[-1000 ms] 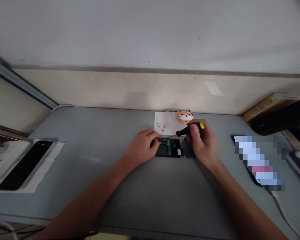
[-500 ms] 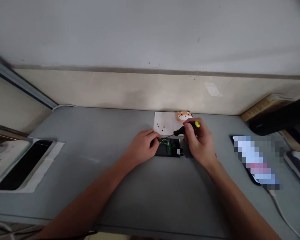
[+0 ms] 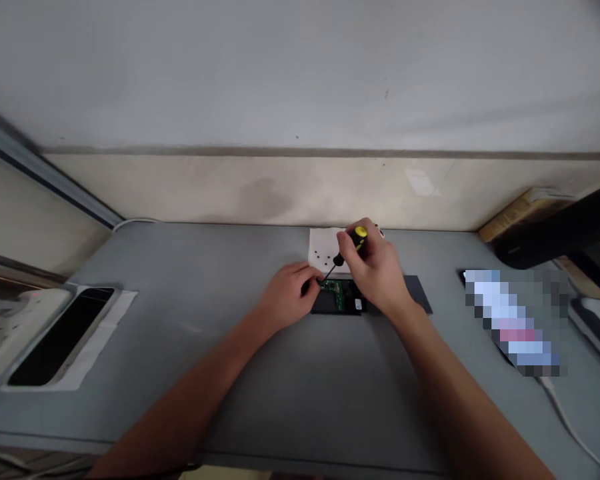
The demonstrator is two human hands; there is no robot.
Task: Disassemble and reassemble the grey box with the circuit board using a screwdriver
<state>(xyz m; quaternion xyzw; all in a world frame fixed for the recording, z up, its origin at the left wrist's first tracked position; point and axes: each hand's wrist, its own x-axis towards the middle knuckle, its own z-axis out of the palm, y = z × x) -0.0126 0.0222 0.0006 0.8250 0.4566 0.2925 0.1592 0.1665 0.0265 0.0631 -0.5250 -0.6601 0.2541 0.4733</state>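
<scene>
A small black device (image 3: 341, 301) with an exposed green circuit board (image 3: 335, 291) lies on the grey table (image 3: 220, 280). My left hand (image 3: 286, 297) rests at its left end, fingers curled on its edge. My right hand (image 3: 373, 270) grips a black screwdriver with a yellow cap (image 3: 350, 243), held steeply, its tip down at the board's upper left corner. Behind it lies a white paper (image 3: 323, 248) with several tiny dark screws. A flat dark cover (image 3: 417, 293) lies to the right of the device, partly under my right wrist.
A phone (image 3: 60, 333) lies on white paper at the left, beside a white power strip (image 3: 0, 320). A blurred-out phone (image 3: 515, 323) with a white cable lies at the right, near a dark monitor base (image 3: 555, 233) and a book (image 3: 520, 210). The wall runs close behind.
My right hand has swung the screwdriver left and tipped it upright, bringing its tip onto the board. It now hides the orange cat figure behind. The left hand stays put.
</scene>
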